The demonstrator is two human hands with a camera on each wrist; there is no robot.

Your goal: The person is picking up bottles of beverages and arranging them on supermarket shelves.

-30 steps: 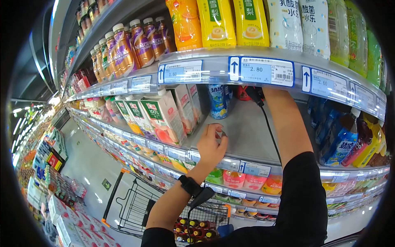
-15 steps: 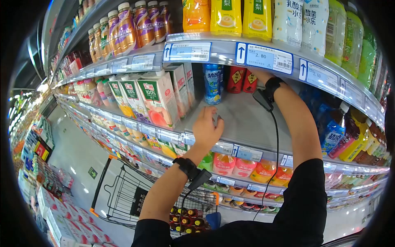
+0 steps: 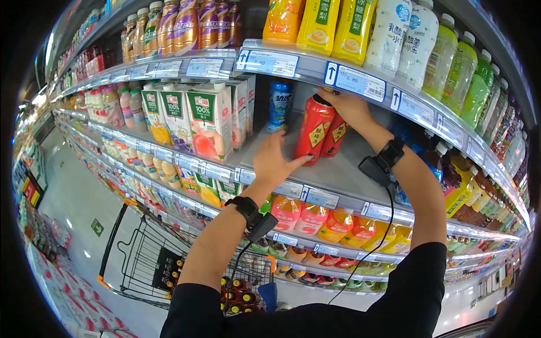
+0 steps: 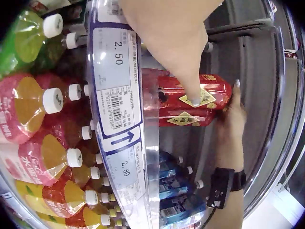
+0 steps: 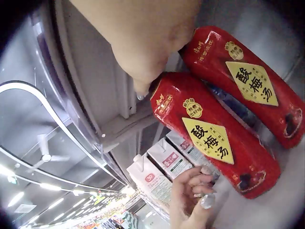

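Note:
Two red bottles of sour plum drink with yellow diamond labels lean side by side over the middle shelf. My right hand grips them from above at their necks; the hand covers the caps. In the right wrist view, its fingertips curl around the top of the nearer red bottle. My left hand is at the shelf's front edge, fingers spread, thumb against the lower part of the nearer bottle. A blue drink bottle stands just behind the left hand.
Juice cartons stand left on this shelf, blue bottles on the right. An upper shelf edge with price tags hangs low over the right hand. Below stand pink-labelled bottles. A shopping cart with bottles is below left.
My right hand has drawn the two red bottles from the back of the shelf toward the front. The left hand has opened its fingers, and its thumb has come to the nearer bottle.

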